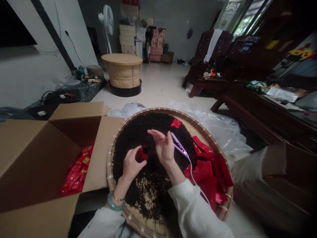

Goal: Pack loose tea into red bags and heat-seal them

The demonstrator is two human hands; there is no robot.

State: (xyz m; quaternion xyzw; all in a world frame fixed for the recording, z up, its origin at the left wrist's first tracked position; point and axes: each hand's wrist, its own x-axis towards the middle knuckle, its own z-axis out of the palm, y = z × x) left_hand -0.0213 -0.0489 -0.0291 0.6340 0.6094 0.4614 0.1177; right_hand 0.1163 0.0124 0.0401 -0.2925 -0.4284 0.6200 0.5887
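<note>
My left hand (132,163) is closed round a small red packet (142,154), whose dark mouth faces right. Beside it, my right hand (163,145) is raised with its fingers stretched out and thumb apart; whether any leaves lie against its palm I cannot tell. Both are over a round woven bamboo tray (110,165) spread with dark loose tea leaves (133,132). A purple flat iron (180,147) with a white cord rests on the leaves right of my right hand. Flat red packets (203,172) are heaped at the tray's right side, and a single red packet (176,123) lies near the far rim.
On the left stands an open cardboard box (24,142) with filled red packets (79,170) inside. Clear plastic sheeting (213,125) lies behind the tray. A dark wooden table (260,109) is at right; a round bamboo drum-shaped stand (123,74) and white fan (108,19) are farther back.
</note>
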